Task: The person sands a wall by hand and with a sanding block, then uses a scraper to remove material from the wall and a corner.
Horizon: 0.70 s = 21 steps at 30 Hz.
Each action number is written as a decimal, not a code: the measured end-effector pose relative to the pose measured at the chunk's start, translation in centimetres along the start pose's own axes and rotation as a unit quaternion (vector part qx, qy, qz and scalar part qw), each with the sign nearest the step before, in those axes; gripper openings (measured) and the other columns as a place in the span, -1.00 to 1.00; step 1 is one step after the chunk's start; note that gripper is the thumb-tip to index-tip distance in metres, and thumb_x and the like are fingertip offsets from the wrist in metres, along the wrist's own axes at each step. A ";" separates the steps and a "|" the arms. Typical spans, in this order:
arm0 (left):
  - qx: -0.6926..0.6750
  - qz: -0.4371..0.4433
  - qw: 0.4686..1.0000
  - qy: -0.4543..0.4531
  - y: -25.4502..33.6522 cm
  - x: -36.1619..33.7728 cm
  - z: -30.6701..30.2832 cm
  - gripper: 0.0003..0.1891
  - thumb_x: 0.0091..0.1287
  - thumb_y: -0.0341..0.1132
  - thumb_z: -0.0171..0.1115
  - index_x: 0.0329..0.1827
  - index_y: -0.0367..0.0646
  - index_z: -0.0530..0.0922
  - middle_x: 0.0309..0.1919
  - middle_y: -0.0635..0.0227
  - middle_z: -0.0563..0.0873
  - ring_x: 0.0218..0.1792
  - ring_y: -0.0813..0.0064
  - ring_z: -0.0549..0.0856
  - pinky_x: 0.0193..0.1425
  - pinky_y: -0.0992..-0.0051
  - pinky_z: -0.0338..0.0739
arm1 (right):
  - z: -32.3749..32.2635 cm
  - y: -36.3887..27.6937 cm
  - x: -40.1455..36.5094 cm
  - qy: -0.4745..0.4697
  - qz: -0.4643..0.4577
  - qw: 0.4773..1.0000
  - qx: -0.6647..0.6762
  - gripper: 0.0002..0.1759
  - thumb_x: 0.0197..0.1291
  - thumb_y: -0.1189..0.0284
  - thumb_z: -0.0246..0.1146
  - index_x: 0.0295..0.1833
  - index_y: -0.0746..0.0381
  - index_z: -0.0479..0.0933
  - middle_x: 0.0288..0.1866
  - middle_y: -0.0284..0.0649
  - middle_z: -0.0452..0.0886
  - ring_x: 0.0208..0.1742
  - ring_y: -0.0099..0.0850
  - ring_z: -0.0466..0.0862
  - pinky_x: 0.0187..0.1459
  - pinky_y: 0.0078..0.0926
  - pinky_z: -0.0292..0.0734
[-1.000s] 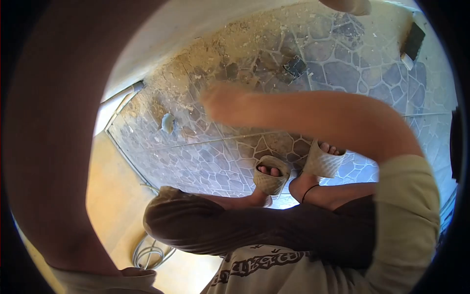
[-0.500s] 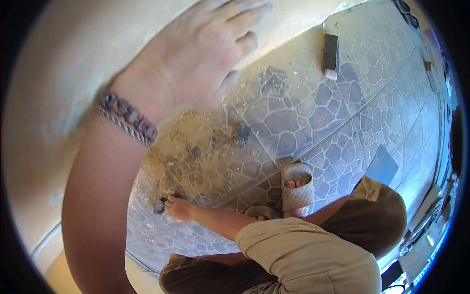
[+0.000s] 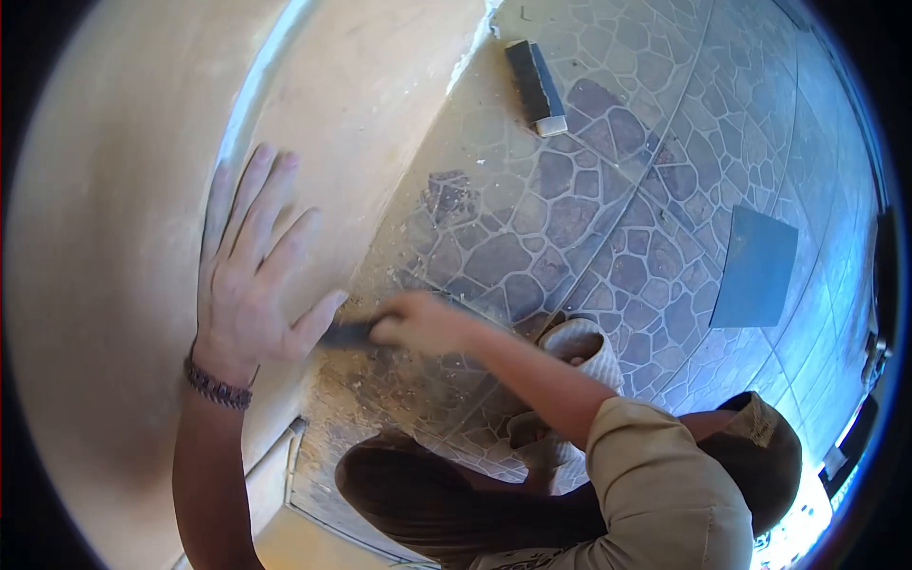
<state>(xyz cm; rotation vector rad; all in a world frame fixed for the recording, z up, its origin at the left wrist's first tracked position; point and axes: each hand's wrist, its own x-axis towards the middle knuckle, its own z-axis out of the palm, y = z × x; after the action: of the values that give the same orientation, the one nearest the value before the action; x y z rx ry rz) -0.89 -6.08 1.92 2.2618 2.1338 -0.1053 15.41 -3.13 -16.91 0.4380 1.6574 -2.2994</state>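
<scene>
My left hand (image 3: 249,285), a braided bracelet on its wrist, lies against the beige wall (image 3: 123,275) with fingers spread and nothing in them. Lower down, my right hand (image 3: 418,323) is closed around a dark block (image 3: 348,334), blurred by motion. The block's far end is right by the wall's lower part, just beyond my left thumb in this view. Dust and crumbs (image 3: 380,389) lie on the floor beneath it.
A long black block with a pale end (image 3: 537,87) lies on the stone-patterned floor (image 3: 579,218) near the wall. Farther right is a dark grey sheet (image 3: 755,271). My bent knees and slippered feet (image 3: 578,344) are close below my right arm.
My left hand has come down and flattened with spread fingers on the wall. My right hand has moved up, from low near the floor toward the wall. The view has shifted.
</scene>
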 end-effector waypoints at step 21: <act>0.054 -0.006 0.986 -0.157 -0.2 0.9 -0.3 -0.27 0.29 0.34 0.02 0.22 -0.14 0.48 0.27 -0.09 0.53 0.35 -0.16 0.44 0.50 -0.26 -0.31 | -12.3 -5.4 12.5 0.687 -0.135 0.706 0.108 -0.45 0.24 0.45 0.24 0.31 0.41 0.34 -0.03 0.07 0.44 0.03 -0.11 0.44 0.14 -0.27 0.35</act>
<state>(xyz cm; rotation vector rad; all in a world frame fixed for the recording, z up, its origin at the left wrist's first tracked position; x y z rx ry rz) -1.02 -5.10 2.12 2.1158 2.0190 -0.5512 2.89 9.66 -20.88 2.6070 1.9122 -2.3711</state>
